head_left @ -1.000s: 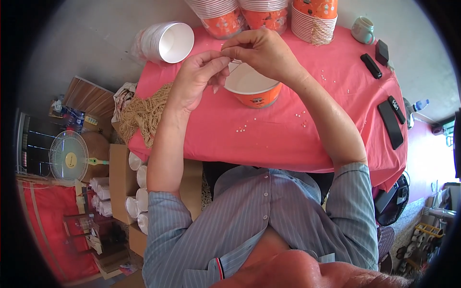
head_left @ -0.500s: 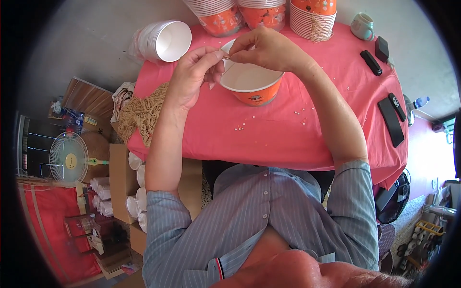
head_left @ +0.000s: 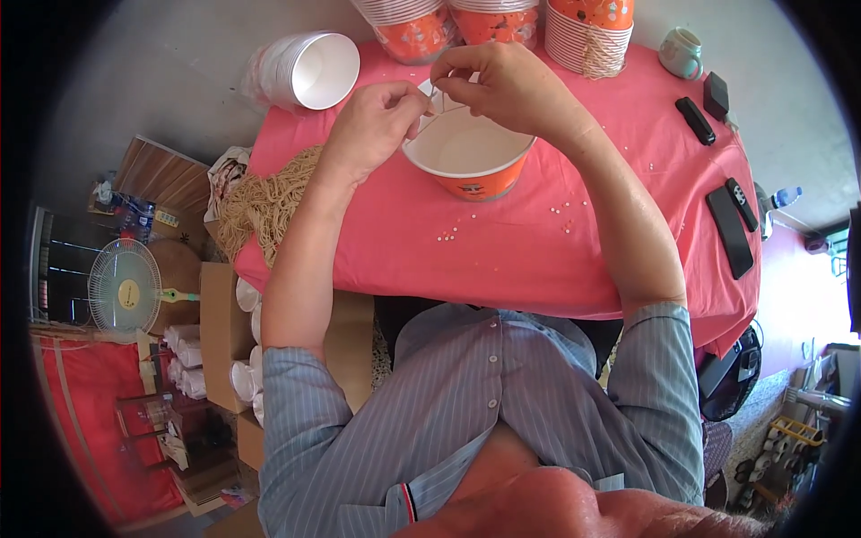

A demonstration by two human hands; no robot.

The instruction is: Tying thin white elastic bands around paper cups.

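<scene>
An orange paper bucket (head_left: 489,182) with a white inside stands on the pink-covered table in front of me. Over its far left rim, my left hand (head_left: 377,125) has its fingers pinched together. My right hand (head_left: 507,85), slightly higher and farther right, pinches a thin cord (head_left: 434,90) between thumb and forefinger. The cord reaches down toward the left fingertips at the rim, and part of it is hidden by the fingers. A heap of tan cords (head_left: 269,202) lies beside my left forearm.
Nested white buckets (head_left: 323,72) lie on their side at the back left. Stacked orange buckets (head_left: 587,40) stand along the far edge. A mug (head_left: 680,52), a black phone (head_left: 731,233) and small black devices sit at the right. Tiny pale beads (head_left: 447,237) are scattered on the cloth (head_left: 404,264).
My hands have drawn slightly apart: the left has turned and come lower, the right has lifted a little. A short length of cord now shows between them. The bucket has barely shifted.
</scene>
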